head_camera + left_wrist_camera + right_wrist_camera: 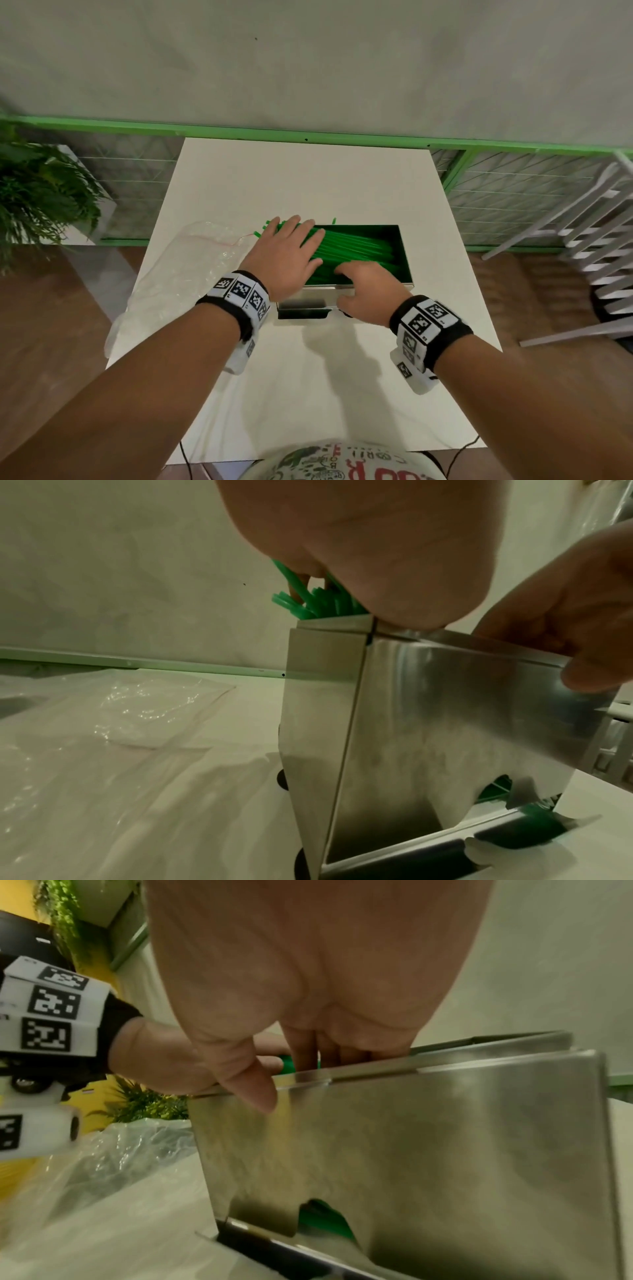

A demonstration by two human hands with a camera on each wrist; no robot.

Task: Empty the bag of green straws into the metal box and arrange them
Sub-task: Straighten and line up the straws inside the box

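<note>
White desk (239, 178) carries the metal box (404, 253); green straws (359, 246) lie left-right, left ends overhanging. Left hand (284, 253), flat and spread, rests there, nearer; right hand (370, 284), loosely curled, touches near-side straws. Empty bag (178, 267) lies left.

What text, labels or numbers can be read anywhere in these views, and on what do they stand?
Person's printed shirt: red and dark lettering, seen upside down and cut off by the frame edge; not readable.
Left wristband and right wristband: black-and-white square marker codes only, no words.
Metal box, plastic bag: no text visible.
</note>
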